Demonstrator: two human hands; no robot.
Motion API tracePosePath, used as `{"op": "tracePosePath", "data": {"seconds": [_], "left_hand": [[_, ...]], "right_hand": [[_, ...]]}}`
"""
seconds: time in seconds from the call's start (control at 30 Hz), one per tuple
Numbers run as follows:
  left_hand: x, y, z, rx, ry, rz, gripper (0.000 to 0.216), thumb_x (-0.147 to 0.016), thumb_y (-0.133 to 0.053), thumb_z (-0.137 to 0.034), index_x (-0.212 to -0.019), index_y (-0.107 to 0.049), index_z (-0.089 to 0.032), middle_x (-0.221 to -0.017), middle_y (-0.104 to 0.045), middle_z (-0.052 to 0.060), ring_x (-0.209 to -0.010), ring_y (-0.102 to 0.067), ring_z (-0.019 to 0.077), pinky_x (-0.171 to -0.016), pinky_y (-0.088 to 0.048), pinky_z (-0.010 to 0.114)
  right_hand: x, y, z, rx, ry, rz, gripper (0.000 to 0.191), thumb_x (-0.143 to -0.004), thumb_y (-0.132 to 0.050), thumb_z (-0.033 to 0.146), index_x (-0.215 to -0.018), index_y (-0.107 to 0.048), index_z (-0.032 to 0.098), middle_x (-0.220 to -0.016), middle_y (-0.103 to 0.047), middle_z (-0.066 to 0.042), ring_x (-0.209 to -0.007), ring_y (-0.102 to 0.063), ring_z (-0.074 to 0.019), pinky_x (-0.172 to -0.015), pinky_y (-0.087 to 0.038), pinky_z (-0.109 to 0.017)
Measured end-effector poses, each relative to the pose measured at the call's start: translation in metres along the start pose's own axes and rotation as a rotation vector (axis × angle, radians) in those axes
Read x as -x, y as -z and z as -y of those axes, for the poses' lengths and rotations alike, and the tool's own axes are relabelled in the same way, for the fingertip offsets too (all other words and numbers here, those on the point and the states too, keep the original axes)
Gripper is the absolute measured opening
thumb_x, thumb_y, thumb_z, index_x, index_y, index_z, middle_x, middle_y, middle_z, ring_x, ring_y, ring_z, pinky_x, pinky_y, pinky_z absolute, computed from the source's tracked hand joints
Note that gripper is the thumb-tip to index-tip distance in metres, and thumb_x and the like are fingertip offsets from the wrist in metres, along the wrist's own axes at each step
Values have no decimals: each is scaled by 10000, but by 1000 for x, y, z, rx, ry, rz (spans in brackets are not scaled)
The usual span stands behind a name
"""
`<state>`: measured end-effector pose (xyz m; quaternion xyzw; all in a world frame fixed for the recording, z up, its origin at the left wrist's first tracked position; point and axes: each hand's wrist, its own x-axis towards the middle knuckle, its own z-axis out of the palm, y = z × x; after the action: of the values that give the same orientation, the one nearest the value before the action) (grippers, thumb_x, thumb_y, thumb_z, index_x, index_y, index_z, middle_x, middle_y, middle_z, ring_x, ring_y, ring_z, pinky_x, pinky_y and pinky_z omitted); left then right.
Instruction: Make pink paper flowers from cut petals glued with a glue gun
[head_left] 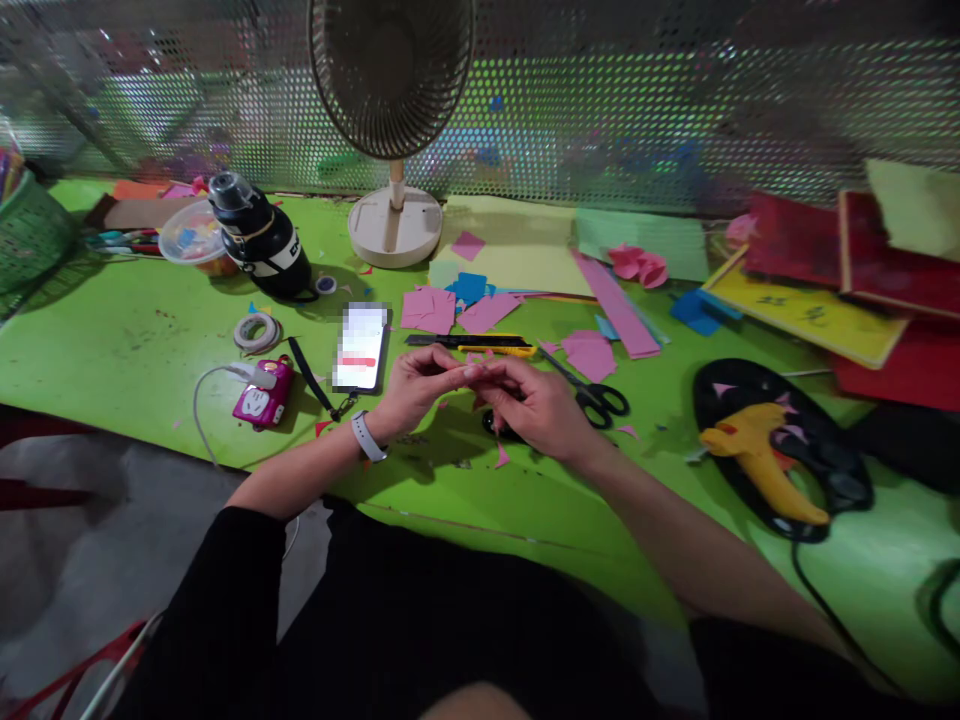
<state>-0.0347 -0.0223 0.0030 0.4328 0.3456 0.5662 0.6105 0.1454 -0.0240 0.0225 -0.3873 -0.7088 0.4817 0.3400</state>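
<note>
My left hand and my right hand meet over the green table, fingertips pinched together on a small piece of pink paper. Fingers cover most of that piece, so its shape is unclear. Just behind my hands lie a yellow-and-black utility knife and, to the right, black-handled scissors. Pink paper pieces and blue scraps are spread beyond the knife. A pink scrap is below my right hand. The lit phone lies beside my left hand.
A fan stands at the back, with a black bottle to its left. Tape and a magenta power adapter are at left. At right, a yellow glue gun rests on a black tray, near red cards.
</note>
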Motion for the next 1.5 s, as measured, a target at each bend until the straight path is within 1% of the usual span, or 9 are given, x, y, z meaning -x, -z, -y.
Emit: {"op": "tracePosePath", "data": {"seconds": [0.17, 0.43, 0.67, 0.9, 1.07, 1.13, 1.23, 1.3, 1.5], "left_hand": [[0, 1, -1, -1, 20, 75, 213, -676, -874, -310, -772, -735, -180, -798, -712, 8, -749, -662, 103, -760, -554, 277], [0, 2, -4, -60, 5, 104, 203, -688, -864, -344, -772, -757, -193, -808, -698, 16, -767, -648, 107, -772, -539, 285], [-1, 3, -2, -94, -59, 29, 231, -671, -877, -306, -680, -697, -163, -705, -647, -12, -682, -608, 77, -682, -510, 235], [-1, 2, -4, -58, -47, 100, 204, -705, -855, -327, -757, -731, -174, -796, -702, 21, -743, -655, 103, -746, -543, 276], [-2, 5, -1, -80, -36, 95, 184, -714, -849, -320, -780, -744, -184, -838, -713, 26, -777, -667, 112, -759, -554, 279], [-2, 5, 0, -82, -39, 88, 184, -714, -848, -321, -779, -743, -185, -834, -714, 23, -772, -667, 108, -749, -554, 270], [-1, 4, 0, -72, -46, 76, 180, -714, -849, -312, -767, -737, -181, -813, -713, 16, -751, -663, 98, -733, -549, 255], [-1, 4, 0, -58, -43, 64, 176, -722, -844, -308, -765, -732, -179, -802, -715, 13, -733, -662, 94, -719, -548, 251], [-8, 7, -10, -77, -73, -41, 255, -681, -864, -373, -739, -715, -174, -741, -703, -1, -658, -627, 83, -650, -517, 241]], "right_hand": [[-1, 5, -1, -41, -33, 53, 290, -937, -570, 472, -1021, -639, 203, -727, -686, -4, -400, -548, -98, -398, -463, -240], [-4, 12, 4, -42, -77, 181, 324, -959, -512, 509, -999, -644, 216, -639, -621, 22, -394, -508, -102, -395, -428, -250], [-3, 5, 1, -38, -17, 82, 281, -924, -592, 474, -1000, -594, 205, -778, -700, -19, -457, -582, -109, -447, -485, -248], [-4, 8, 4, 0, 20, 124, 240, -968, -527, 421, -1029, -615, 206, -744, -677, -2, -425, -573, -102, -424, -469, -239], [-3, 7, 3, 38, 40, 114, 229, -970, -525, 400, -1033, -627, 204, -759, -692, -11, -439, -588, -110, -449, -490, -253], [-3, 6, 2, 82, 59, 75, 228, -963, -538, 393, -1029, -644, 203, -817, -719, -32, -486, -621, -125, -498, -519, -277], [-3, 6, 4, 220, 162, -31, 176, -938, -578, 352, -956, -687, 216, -902, -744, -55, -687, -687, -179, -660, -558, -332], [-4, 6, 6, 295, 227, -70, 150, -926, -587, 313, -902, -703, 221, -892, -747, -55, -793, -691, -205, -742, -551, -358], [-6, 7, 2, 360, 204, -20, 144, -899, -585, 274, -848, -704, 211, -852, -742, -56, -781, -678, -209, -743, -532, -364]]}}
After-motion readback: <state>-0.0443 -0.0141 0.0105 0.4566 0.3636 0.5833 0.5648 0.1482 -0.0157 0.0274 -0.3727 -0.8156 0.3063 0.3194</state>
